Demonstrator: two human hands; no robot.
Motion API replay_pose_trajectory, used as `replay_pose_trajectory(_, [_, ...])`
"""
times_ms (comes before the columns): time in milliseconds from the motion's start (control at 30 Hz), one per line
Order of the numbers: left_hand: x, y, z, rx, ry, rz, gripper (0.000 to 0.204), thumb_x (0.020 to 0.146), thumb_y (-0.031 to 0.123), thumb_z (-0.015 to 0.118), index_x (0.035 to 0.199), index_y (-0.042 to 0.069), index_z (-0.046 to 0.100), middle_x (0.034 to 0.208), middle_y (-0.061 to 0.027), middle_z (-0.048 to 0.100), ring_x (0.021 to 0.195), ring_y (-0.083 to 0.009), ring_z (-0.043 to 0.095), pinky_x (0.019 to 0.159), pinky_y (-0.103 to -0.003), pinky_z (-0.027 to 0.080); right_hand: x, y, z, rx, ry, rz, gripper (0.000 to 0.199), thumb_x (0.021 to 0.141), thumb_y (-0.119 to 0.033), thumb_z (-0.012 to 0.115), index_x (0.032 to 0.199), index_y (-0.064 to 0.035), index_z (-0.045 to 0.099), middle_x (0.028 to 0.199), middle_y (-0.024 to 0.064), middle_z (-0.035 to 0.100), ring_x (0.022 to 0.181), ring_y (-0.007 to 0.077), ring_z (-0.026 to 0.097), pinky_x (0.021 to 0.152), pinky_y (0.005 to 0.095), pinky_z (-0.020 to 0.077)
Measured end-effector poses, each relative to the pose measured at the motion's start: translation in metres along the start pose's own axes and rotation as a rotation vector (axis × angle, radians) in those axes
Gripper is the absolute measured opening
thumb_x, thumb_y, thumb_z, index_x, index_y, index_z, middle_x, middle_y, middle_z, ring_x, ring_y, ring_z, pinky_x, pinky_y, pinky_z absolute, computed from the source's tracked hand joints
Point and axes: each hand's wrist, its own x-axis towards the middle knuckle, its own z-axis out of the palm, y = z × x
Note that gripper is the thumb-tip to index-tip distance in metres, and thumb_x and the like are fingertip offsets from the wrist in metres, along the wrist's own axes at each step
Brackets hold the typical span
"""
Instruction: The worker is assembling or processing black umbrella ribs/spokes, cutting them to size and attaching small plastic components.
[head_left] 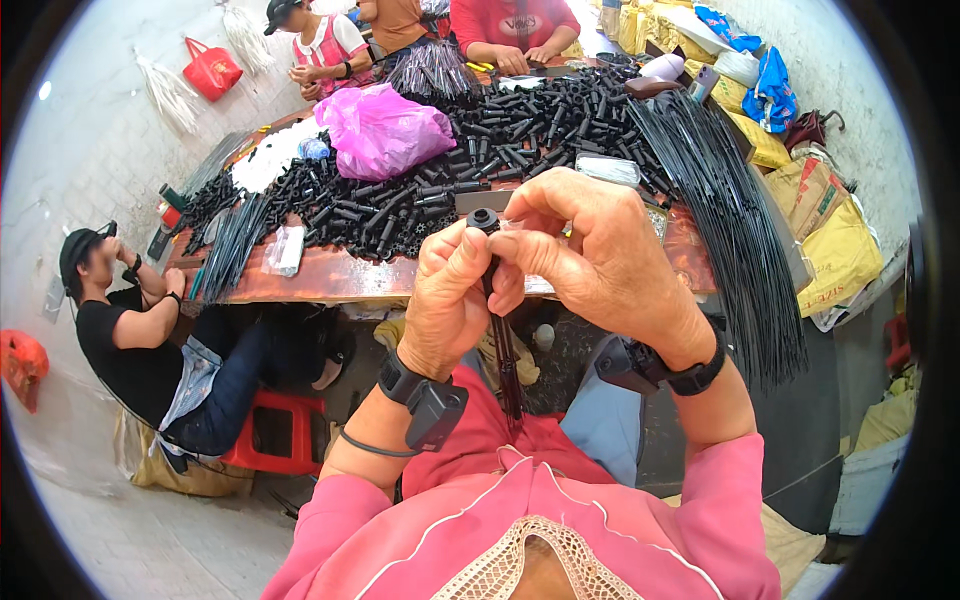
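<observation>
Pink blouse (650, 515), held black fitting (483, 219), bulging bag (385, 132)

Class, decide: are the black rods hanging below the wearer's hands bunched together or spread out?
Bunched together: the rods hang in one narrow bundle below the left hand and right hand.

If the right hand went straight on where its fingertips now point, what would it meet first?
The right hand would probably meet the black round end piece held in the left hand; exact depth is unclear.
</observation>
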Motion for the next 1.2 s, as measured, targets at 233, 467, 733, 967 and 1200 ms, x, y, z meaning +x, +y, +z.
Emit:
replay_pose_trajectory(233, [0.010,-0.005,0.000,-0.049,-0.084,-0.015,0.043,0.098,0.040,0.057,0.088,-0.002,0.059,0.066,-0.0040,0.053,0.052,-0.0100,0.045,0.048,-0.025,0.035,0.003,0.009,-0.006,0.384,-0.039,0.241,0.028,0.089,-0.016,0.066,0.069,0.0030,0.061,0.060,0.0096,0.061,0.049,0.0187,0.060,0.046,0.0336,0.0460])
replay_pose_trajectory(467, [0.009,-0.005,0.005,-0.096,0.052,-0.011,0.053,0.100,0.050,0.047,0.085,0.002,0.061,0.063,-0.0027,0.051,0.050,-0.0110,0.045,0.046,-0.024,0.034,-0.007,0.014,0.006,0.380,0.120,0.026,0.009,0.086,-0.004,0.068,0.091,0.0027,0.063,0.067,0.0083,0.063,0.054,0.0155,0.062,0.052,0.0328,0.0514])
replay_pose_trajectory(733, [0.013,-0.012,0.013,-0.072,-0.032,-0.046,0.049,0.100,0.050,0.049,0.104,0.001,0.057,0.063,-0.0033,0.051,0.049,-0.0084,0.042,0.045,-0.022,0.032,-0.002,0.034,-0.010,-0.474,0.171,-0.697,0.026,0.075,-0.007,0.071,0.097,0.0009,0.060,0.086,0.0115,0.058,0.081,0.0287,0.061,0.064,0.0357,0.0522])
replay_pose_trajectory(967, [0.003,-0.030,0.010,0.244,0.066,0.289,0.049,0.092,0.042,0.066,0.112,-0.001,0.053,0.069,0.0001,0.053,0.054,-0.0056,0.045,0.048,-0.020,0.032,-0.007,0.011,-0.024,0.506,-0.358,0.455,0.034,0.097,-0.024,0.058,0.076,0.0016,0.064,0.066,0.0053,0.065,0.051,0.0062,0.060,0.036,0.0188,0.0378])
replay_pose_trajectory(1200, [-0.044,-0.038,-0.010,0.169,0.095,0.094,0.058,0.095,0.056,0.053,0.109,-0.001,0.056,0.063,-0.0003,0.045,0.053,-0.0109,0.038,0.050,-0.027,0.032,-0.041,0.101,-0.002,0.209,-0.275,0.509,0.045,0.090,-0.044,0.068,0.088,0.0011,0.070,0.064,0.0057,0.065,0.053,0.0166,0.065,0.044,0.0298,0.0489])
